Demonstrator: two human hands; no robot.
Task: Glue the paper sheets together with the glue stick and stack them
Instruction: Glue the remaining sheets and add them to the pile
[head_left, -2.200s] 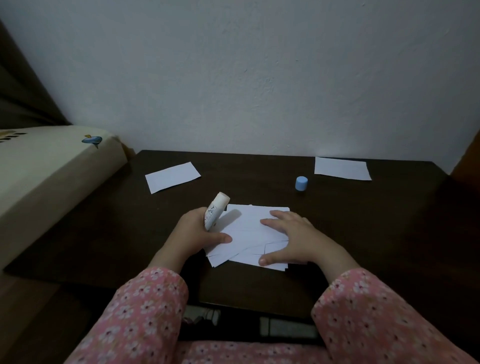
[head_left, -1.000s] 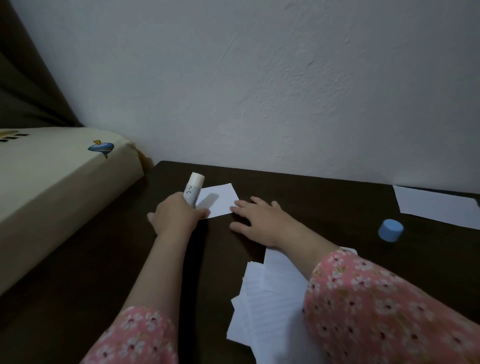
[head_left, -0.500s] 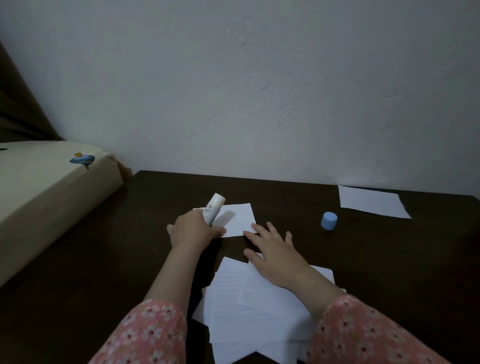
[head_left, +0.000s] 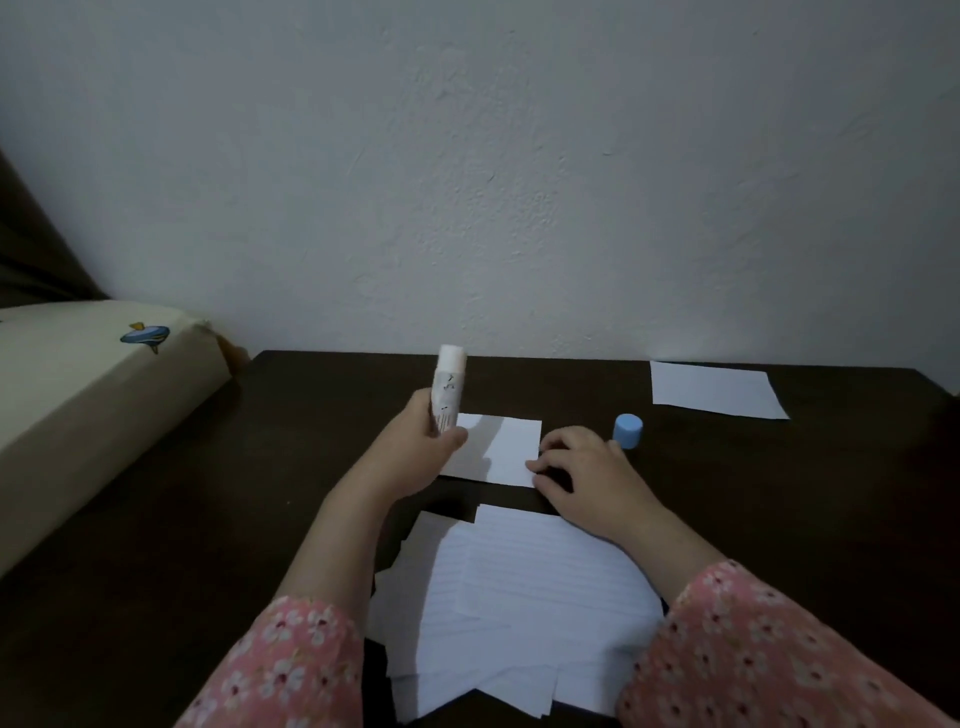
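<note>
Head view, taking the small white sheet (head_left: 496, 448) in the middle of the dark table (head_left: 208, 519) as the landmark: far to its left lies a cream cushion (head_left: 78, 405) with a small blue print, off the table's edge. At the sheet's left edge the left hand (head_left: 415, 447) reaches forward from a pink flowered sleeve (head_left: 280, 670), forearm stretched straight out over the table, its fingers wrapped round the lower part of the glue stick (head_left: 448, 392) — the uncapped white tip points up and away, clear of the paper. Nearer the person than the sheet lies the loose stack of lined sheets (head_left: 519, 597), fanned unevenly, partly under both forearms. At the sheet's right edge the right hand (head_left: 582, 467) lies palm down, fingers bent with the tips at the paper's near right corner; whether they pinch that corner or only press on it cannot be told. Just right of that hand stands the blue cap (head_left: 627, 430), upright on the table. Farther right and back, near the wall (head_left: 467, 182), another white sheet (head_left: 714, 389) lies flat, well apart.
</note>
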